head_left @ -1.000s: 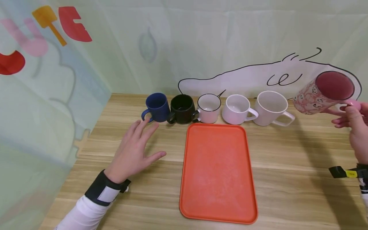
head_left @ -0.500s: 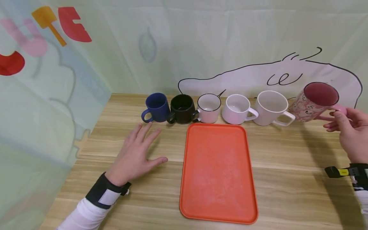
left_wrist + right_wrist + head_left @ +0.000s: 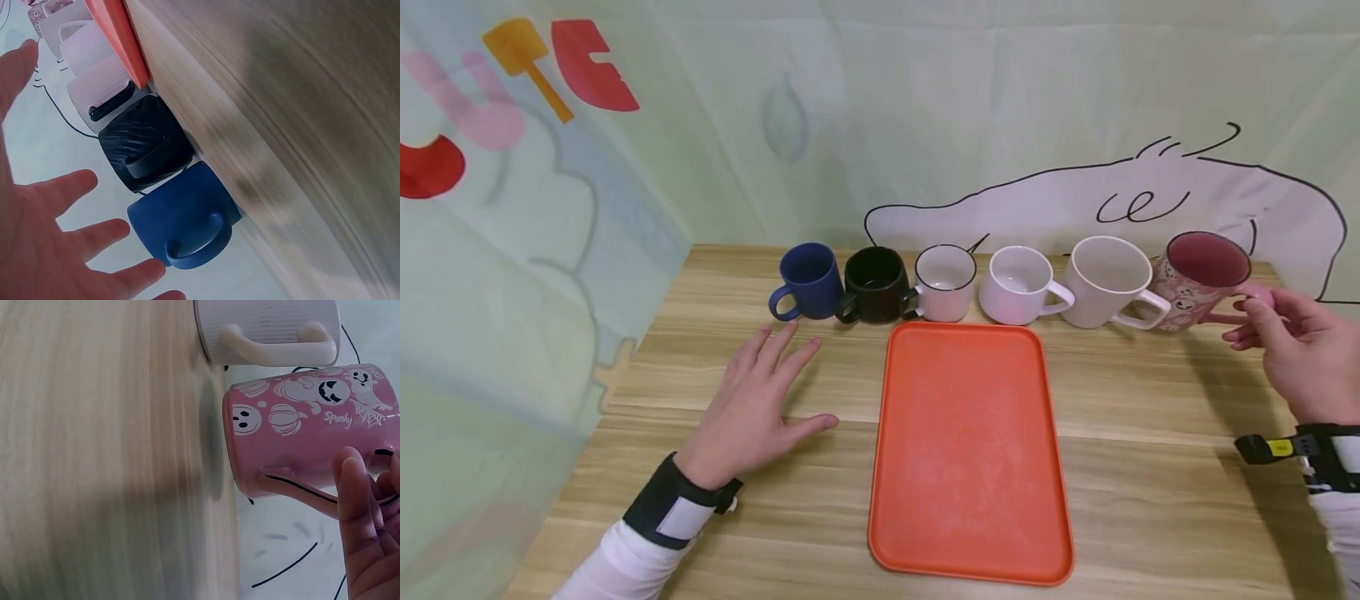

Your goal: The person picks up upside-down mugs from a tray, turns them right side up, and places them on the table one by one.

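My right hand (image 3: 1303, 354) pinches the handle of a pink mug (image 3: 300, 434) printed with white ghosts and pumpkins. This mug is at the right end of a row, right beside a large white mug (image 3: 1105, 283), its base close over the table in the right wrist view. My left hand (image 3: 752, 408) is spread with straight fingers, palm down, just in front of a blue mug (image 3: 811, 279), and holds nothing. Next to the blue one stands a black mug (image 3: 147, 140). Further along are a white mug with a black rim (image 3: 946, 283) and a low white cup (image 3: 1017, 287).
A flat orange tray (image 3: 970, 450) lies on the wooden table (image 3: 1150, 500) in front of the row. Behind the mugs a pale printed cloth (image 3: 925, 117) hangs as a wall, and it continues along the left side.
My right hand has brought the pink mug left and down, from a tilted pose in the air to beside the large white mug. My left hand has drawn back slightly from the blue mug.
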{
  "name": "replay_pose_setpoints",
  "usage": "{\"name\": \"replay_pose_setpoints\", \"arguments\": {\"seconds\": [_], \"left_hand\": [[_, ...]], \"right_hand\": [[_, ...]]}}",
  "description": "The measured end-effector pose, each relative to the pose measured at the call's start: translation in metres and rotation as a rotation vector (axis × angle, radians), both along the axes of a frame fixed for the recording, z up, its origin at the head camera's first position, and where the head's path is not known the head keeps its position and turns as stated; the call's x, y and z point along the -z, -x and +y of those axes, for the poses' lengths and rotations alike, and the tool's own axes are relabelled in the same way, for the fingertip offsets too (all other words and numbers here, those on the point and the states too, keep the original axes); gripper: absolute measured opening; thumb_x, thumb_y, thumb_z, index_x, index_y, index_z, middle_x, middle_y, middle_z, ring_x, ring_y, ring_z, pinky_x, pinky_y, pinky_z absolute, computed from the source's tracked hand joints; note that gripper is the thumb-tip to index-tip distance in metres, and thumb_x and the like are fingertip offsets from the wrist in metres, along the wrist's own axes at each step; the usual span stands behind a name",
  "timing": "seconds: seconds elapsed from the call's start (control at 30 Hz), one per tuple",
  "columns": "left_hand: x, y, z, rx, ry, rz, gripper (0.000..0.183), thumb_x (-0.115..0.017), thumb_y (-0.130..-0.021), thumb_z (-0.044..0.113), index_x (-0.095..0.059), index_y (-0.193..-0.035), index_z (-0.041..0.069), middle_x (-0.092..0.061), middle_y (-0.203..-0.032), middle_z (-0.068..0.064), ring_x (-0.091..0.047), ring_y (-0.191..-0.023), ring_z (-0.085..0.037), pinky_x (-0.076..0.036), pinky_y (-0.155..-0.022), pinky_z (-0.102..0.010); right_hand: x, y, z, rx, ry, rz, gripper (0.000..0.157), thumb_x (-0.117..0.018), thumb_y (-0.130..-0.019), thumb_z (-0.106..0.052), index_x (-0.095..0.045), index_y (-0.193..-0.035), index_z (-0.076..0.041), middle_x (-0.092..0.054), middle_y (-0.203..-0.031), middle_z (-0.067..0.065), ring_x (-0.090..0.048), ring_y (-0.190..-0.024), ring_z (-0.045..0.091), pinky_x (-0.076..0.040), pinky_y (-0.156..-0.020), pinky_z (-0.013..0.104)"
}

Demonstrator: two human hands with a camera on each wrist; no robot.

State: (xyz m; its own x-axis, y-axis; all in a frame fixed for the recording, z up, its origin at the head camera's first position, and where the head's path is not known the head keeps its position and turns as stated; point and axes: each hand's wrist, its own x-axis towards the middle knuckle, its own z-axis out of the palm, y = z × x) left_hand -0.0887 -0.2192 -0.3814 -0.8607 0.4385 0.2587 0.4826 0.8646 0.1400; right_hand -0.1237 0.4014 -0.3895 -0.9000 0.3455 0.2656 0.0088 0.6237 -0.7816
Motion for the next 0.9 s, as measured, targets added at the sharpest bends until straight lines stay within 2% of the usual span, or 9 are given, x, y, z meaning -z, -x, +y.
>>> {"name": "replay_pose_setpoints", "arguments": {"seconds": [0.37, 0.9], "left_hand": [[0.0004, -0.0014, -0.0006, -0.011, 0.004, -0.020, 0.100, -0.054, -0.078, 0.084, -0.041, -0.154, 0.020, -0.015, -0.165, -0.007, -0.016, -0.145, -0.045, -0.021, -0.109, -0.066], [0.0019, -0.0020, -0.0016, -0.024, 0.005, -0.015, 0.102, -0.053, -0.076, 0.085, -0.042, -0.153, 0.020, -0.015, -0.165, -0.006, -0.016, -0.146, -0.044, -0.021, -0.109, -0.066]], "right_hand": [[0.0062, 0.0033, -0.0012, -0.041, 0.037, 0.054, 0.036, -0.055, -0.101, -0.026, -0.065, -0.132, -0.010, -0.062, -0.100, -0.016, -0.062, -0.062, -0.006, -0.050, -0.059, 0.011], [0.0081, 0.0043, 0.0034, -0.046, 0.021, -0.005, 0.039, -0.051, -0.103, -0.029, -0.062, -0.134, -0.009, -0.060, -0.102, -0.016, -0.062, -0.067, -0.006, -0.050, -0.061, 0.009]]}}
